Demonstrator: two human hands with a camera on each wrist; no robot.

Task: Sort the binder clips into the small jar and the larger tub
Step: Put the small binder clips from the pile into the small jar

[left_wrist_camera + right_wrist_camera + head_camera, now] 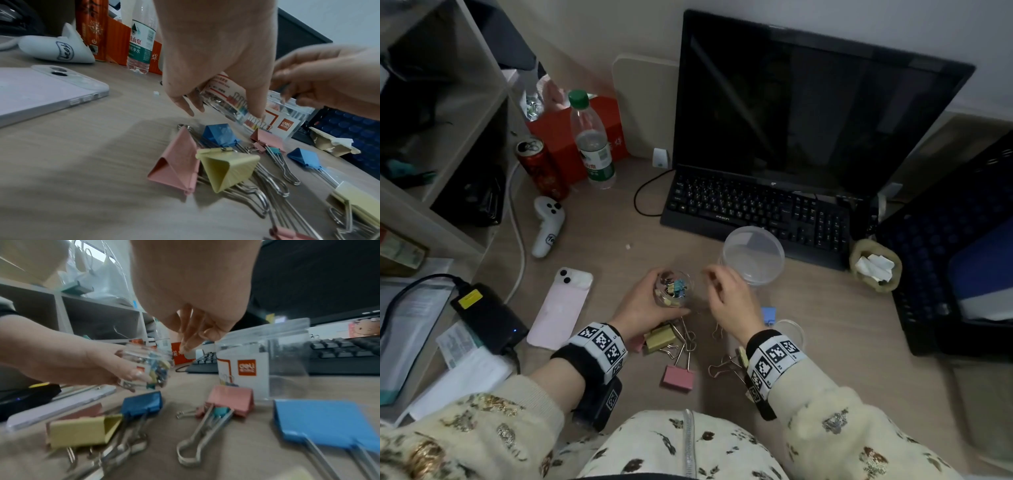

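The left hand [645,305] grips the small clear jar [674,288], lifted off the wooden desk [825,329] and holding small coloured clips. The right hand [729,298] hovers just beside its mouth, fingers loosely curled, holding nothing visible. The round, translucent tub [753,255] stands behind, touching the keyboard's [756,212] front edge. Large folded-metal clips [678,377] with wire handles lie scattered toward the desk's near edge, below both hands.
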